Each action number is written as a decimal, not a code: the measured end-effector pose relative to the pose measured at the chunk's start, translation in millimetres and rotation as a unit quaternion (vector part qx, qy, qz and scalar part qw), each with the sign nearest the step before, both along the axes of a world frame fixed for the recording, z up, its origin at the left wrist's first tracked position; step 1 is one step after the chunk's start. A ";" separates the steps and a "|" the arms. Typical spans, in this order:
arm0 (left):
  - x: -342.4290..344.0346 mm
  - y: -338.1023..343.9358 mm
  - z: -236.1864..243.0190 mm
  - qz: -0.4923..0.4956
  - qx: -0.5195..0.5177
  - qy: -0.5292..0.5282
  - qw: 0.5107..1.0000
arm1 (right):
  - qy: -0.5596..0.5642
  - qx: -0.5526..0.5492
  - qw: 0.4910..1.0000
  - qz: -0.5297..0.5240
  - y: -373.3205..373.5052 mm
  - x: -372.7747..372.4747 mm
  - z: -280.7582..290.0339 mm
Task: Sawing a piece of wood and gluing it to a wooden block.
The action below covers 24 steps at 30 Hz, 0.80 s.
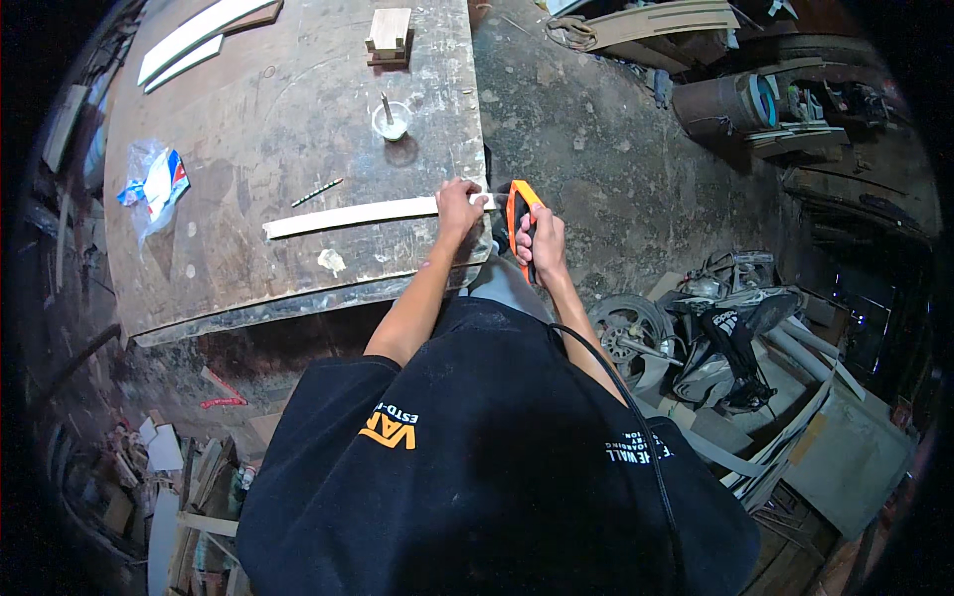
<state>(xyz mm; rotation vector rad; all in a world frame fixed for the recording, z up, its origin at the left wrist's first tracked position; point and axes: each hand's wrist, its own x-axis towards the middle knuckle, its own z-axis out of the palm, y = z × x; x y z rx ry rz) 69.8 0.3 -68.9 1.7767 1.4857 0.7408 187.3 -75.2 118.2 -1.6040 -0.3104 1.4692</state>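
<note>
My left hand [459, 207] presses down on the right end of a long pale wooden strip [348, 216] that lies across the worn worktable [248, 278], its end reaching the table's right edge. My right hand [539, 241] grips the handle of an orange and black power tool [519, 209] held just off that edge, right beside the strip's end. A black cable [636, 417] runs from the tool back over my right shoulder. The tool's blade is hidden behind my hands.
On the table lie a pencil [317, 192], a small white cup with a brush [391, 120], a wooden block [389, 35], white boards [199, 35] and a plastic bag [154, 184]. A motorbike [696, 328] and scrap boards [835, 447] crowd the concrete floor to the right.
</note>
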 end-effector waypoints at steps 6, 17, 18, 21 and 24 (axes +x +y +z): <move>0.7 2.0 3.3 -0.012 -0.063 -0.008 0.998 | -0.019 -0.002 1.000 0.007 -0.4 -2.8 0.6; 2.6 1.9 -0.7 -0.006 -0.067 -0.005 0.998 | -0.029 -0.021 0.998 0.057 2.0 1.7 0.3; 0.7 3.0 -3.4 -0.010 -0.060 -0.005 0.998 | -0.009 -0.024 0.999 0.041 2.3 0.7 2.2; -0.3 3.0 -4.9 -0.021 -0.051 -0.005 0.998 | -0.002 -0.038 0.999 0.012 0.1 0.4 -0.7; -0.8 2.7 -3.8 -0.030 -0.046 0.002 0.998 | -0.019 -0.045 0.999 -0.014 4.3 -0.6 -1.2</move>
